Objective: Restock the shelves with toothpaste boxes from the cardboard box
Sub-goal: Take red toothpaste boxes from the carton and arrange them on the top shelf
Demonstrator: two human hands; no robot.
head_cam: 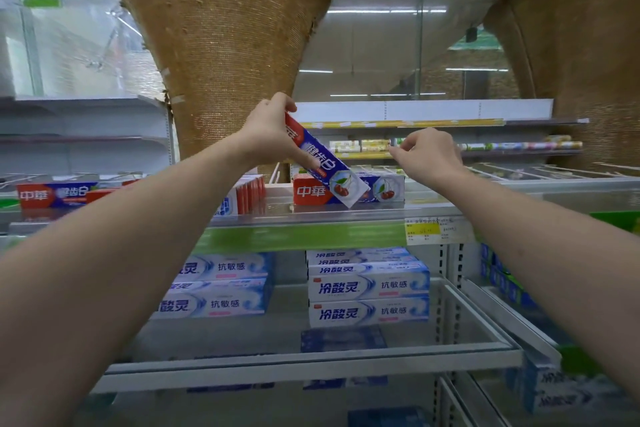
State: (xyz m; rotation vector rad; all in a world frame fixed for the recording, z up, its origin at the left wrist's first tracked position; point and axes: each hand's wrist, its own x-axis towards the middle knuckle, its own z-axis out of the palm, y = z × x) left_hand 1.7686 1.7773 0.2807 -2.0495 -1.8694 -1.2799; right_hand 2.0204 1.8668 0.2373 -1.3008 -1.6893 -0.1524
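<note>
Head view shows our left hand (273, 135) with fingers curled round the red end of a toothpaste box (329, 166), which tilts down to the right, its cherry-printed end low at the front of the shelf (311, 215) and across the face of a matching box (349, 189) lying flat there. Our right hand (427, 152) hovers just right of the tilted box with loosely bent fingers and nothing in its grasp, thumb and forefinger close together. Lower down we see white and blue boxes (369, 288) stacked on a second shelf, and more red and blue boxes (57, 194) lie far left
</note>
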